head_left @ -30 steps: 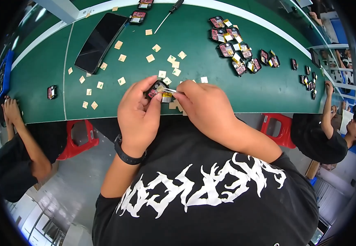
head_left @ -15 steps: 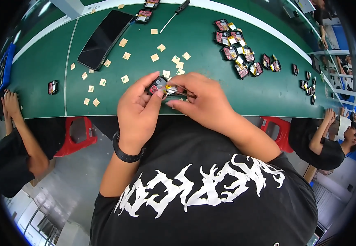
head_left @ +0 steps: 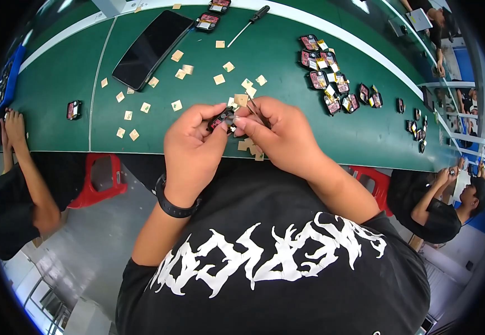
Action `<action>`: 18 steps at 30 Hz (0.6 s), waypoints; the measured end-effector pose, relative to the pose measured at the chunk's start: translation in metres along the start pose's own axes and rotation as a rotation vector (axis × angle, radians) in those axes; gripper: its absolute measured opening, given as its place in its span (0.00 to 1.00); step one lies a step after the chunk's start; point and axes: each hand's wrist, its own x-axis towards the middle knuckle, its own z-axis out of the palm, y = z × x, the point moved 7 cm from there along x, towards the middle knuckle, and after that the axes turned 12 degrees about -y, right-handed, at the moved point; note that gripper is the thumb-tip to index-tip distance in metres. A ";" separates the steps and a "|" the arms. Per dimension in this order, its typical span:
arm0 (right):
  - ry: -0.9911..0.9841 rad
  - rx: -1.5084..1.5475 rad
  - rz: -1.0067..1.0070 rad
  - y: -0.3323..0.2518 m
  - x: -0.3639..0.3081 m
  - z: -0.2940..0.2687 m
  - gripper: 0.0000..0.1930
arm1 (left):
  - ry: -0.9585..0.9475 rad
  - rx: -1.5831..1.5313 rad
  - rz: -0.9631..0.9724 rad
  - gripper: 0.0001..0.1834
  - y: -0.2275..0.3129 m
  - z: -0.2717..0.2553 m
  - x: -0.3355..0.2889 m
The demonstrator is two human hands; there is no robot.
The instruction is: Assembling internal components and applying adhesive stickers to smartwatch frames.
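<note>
Co-worker's hands (head_left: 12, 124) rest at the far left edge of the green table (head_left: 287, 61). Black phone (head_left: 152, 48) lies upper left, tan squares (head_left: 176, 105) strewn beside it. My left hand (head_left: 193, 149) pinches a small black-and-red module (head_left: 222, 119) over the near edge. My right hand (head_left: 278, 134) grips tweezers (head_left: 254, 110) touching it. More modules (head_left: 331, 84) lie right.

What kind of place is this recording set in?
Probably an electronics assembly line: a long green bench with rows of small modules, a screwdriver, and other workers seated alongside. Both hands hold one module.
</note>
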 end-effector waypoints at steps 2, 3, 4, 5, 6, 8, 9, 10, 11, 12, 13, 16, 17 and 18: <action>-0.011 -0.022 0.024 -0.005 -0.001 0.002 0.09 | -0.004 -0.012 0.005 0.15 0.001 -0.001 -0.001; -0.010 -0.041 0.050 -0.006 -0.002 0.002 0.08 | 0.000 -0.017 0.008 0.15 0.001 -0.001 -0.001; -0.015 -0.046 0.051 -0.005 -0.001 0.003 0.08 | 0.004 -0.024 0.005 0.15 0.000 -0.002 -0.001; -0.002 -0.032 0.047 -0.004 -0.001 0.004 0.08 | 0.009 -0.031 0.002 0.14 -0.001 -0.003 0.000; 0.010 -0.018 0.043 -0.003 -0.001 0.004 0.08 | 0.013 -0.034 0.004 0.14 -0.001 -0.003 0.000; 0.013 -0.009 0.042 -0.004 0.001 0.007 0.08 | 0.018 -0.060 0.057 0.14 0.001 -0.003 0.000; 0.021 0.004 0.042 -0.003 0.001 0.008 0.08 | 0.021 -0.063 0.058 0.14 0.001 -0.003 0.000; 0.018 0.002 0.042 -0.001 0.001 0.008 0.08 | 0.023 -0.056 0.059 0.14 0.003 -0.003 -0.001; 0.042 -0.031 -0.007 -0.002 0.002 0.007 0.08 | 0.024 -0.049 0.059 0.14 0.005 -0.003 -0.001; 0.067 -0.063 -0.055 -0.003 0.002 0.006 0.08 | 0.025 -0.051 0.059 0.14 0.007 -0.003 -0.001; 0.065 -0.065 -0.053 -0.004 0.001 0.005 0.08 | 0.024 -0.048 0.038 0.13 0.008 -0.004 0.000; 0.049 0.027 0.060 0.000 -0.003 0.005 0.07 | 0.043 -0.066 0.027 0.13 0.007 -0.004 0.000; 0.050 0.037 0.071 0.000 -0.004 0.006 0.07 | 0.059 -0.086 0.036 0.12 0.007 -0.005 0.000; 0.052 0.048 0.082 0.000 -0.004 0.006 0.07 | 0.061 -0.088 0.036 0.12 0.007 -0.006 0.000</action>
